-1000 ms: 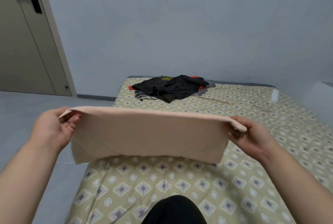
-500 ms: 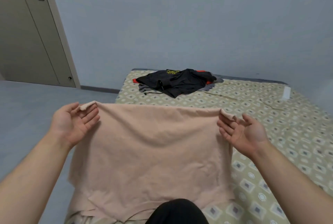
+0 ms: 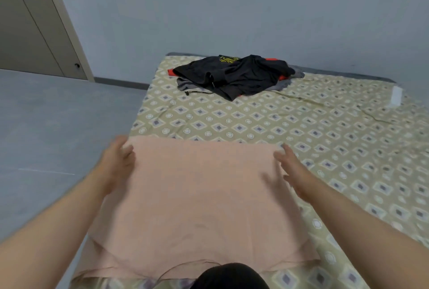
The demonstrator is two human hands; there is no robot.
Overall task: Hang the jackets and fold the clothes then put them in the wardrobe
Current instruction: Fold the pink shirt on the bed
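A peach-pink garment (image 3: 197,200) lies spread flat on the near end of the bed (image 3: 325,140). My left hand (image 3: 116,163) rests on its far left corner with straight fingers. Across from it, my right hand (image 3: 292,170) lies flat on the far right corner, fingers extended. Both hands look motion-blurred. At the far end of the bed sits a heap of dark clothes (image 3: 234,75), black on top with red and grey cloth under it.
The bed has a beige sheet with a diamond pattern and stands against a pale blue wall. Grey floor (image 3: 58,126) lies to the left. A beige door (image 3: 34,21) is at the upper left. Something dark (image 3: 229,277) fills the bottom edge.
The garment, held up by its top corners, has been lowered and laid flat on the bed. Both hands let go of the corners and now lie on the cloth.
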